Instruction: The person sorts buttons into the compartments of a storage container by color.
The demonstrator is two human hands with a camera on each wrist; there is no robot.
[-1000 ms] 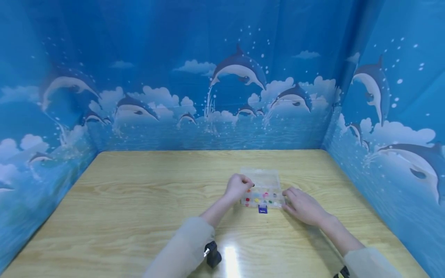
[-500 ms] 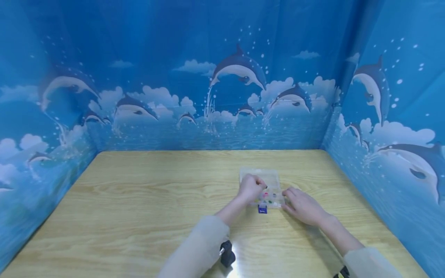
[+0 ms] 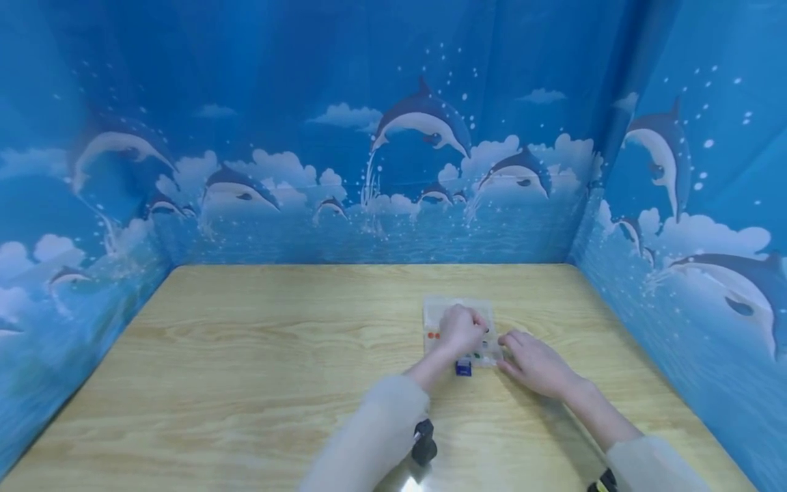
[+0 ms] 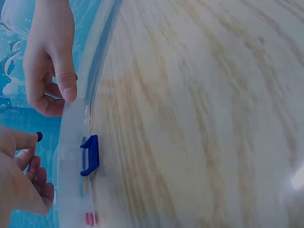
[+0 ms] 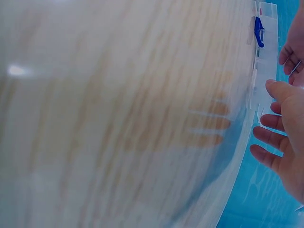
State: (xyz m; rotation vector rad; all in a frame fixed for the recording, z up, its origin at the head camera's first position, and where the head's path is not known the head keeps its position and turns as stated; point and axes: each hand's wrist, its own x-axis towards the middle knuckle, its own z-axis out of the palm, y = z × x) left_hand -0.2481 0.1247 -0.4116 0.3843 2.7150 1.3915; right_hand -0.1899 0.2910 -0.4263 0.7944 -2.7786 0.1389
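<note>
While our left hand (image 3: 461,330) hovers over the clear box (image 3: 433,316), seemingly pinching a small dark bead (image 4: 39,136), our right hand (image 3: 533,361) rests relaxed against the box's right end.

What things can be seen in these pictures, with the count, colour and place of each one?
Clear plastic box: one, transparent, on the table right of the middle, lid open.
Small pieces: several, red, orange, green among them, in the box's compartments; exact count too small to tell.
Blue clasp: one, blue, at the box's near edge.
Black bead: one, dark, pinched at the left fingertips.
Table: one, light wood.
Backdrop: blue, printed with dolphins, on three sides.
Left hand: over the box, pinches the bead.
Right hand: rests at the box's right edge, fingers relaxed.
</note>
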